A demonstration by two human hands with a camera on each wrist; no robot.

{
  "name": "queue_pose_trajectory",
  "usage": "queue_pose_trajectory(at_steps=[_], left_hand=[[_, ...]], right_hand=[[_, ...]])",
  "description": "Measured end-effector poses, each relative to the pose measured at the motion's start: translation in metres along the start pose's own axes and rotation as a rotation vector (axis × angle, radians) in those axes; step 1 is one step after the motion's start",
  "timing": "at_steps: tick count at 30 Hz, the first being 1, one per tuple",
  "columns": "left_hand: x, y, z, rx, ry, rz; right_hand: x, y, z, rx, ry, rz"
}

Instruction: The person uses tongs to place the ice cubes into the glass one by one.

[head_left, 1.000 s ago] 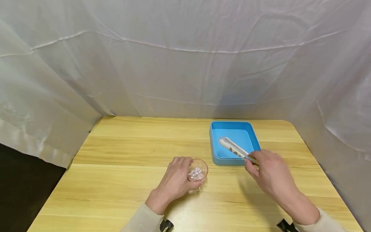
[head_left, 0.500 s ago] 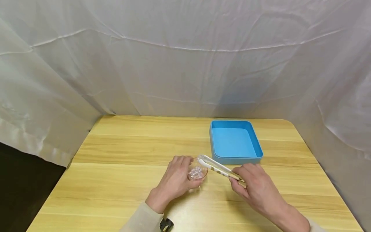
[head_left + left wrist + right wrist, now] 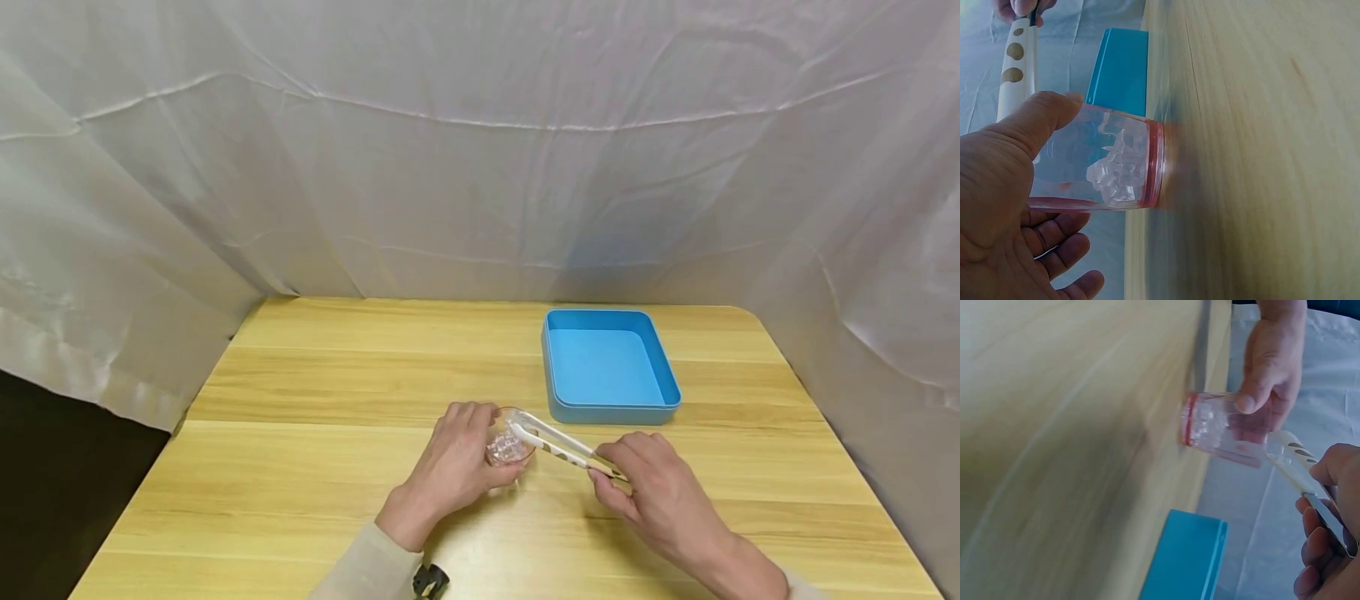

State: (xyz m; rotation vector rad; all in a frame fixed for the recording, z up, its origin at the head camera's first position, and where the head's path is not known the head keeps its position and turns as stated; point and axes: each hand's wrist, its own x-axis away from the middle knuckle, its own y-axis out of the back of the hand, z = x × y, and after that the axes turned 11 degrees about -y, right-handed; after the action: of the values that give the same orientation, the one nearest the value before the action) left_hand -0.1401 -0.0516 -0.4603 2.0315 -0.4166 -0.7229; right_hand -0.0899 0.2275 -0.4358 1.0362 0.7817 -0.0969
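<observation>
My left hand (image 3: 453,454) grips a clear, pink-tinted cup (image 3: 1063,156) standing upright on the wooden table, its thumb on the near side. Clear ice-like cubes (image 3: 1116,175) lie in a heap at the cup's bottom. My right hand (image 3: 660,500) holds white tongs (image 3: 558,452) with gold-brown spots, thumb on one arm and fingers on the other. The tongs' tips are at the cup's mouth. In the right wrist view, a clear piece (image 3: 1277,448) shows between the tips, slightly blurred.
Behind and right of the cup, a square blue box (image 3: 611,414) without a lid sits on the table (image 3: 337,392); its floor looks bare. Pale grey cloth (image 3: 465,183) hangs along the table's back and sides.
My right hand has brought the tongs from above the blue box leftward and down to the cup's mouth. The left hand and cup have stayed in place.
</observation>
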Motion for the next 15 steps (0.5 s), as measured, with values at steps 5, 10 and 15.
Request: queue_pose_trajectory(at_steps=[5,10,15], left_hand=[[-0.0001,-0.0006,0.0007,0.008,0.002,0.002],[-0.0004,-0.0008,0.0008,0.009,0.003,0.002],[-0.0001,-0.0005,0.0002,0.012,0.007,0.006]], right_hand=[[0.0052,-0.0057,-0.0041,-0.013,-0.005,-0.003],[0.0082,-0.0092,-0.0068,-0.02,-0.006,-0.01],[0.0091,-0.0103,-0.0079,-0.02,-0.007,-0.015]])
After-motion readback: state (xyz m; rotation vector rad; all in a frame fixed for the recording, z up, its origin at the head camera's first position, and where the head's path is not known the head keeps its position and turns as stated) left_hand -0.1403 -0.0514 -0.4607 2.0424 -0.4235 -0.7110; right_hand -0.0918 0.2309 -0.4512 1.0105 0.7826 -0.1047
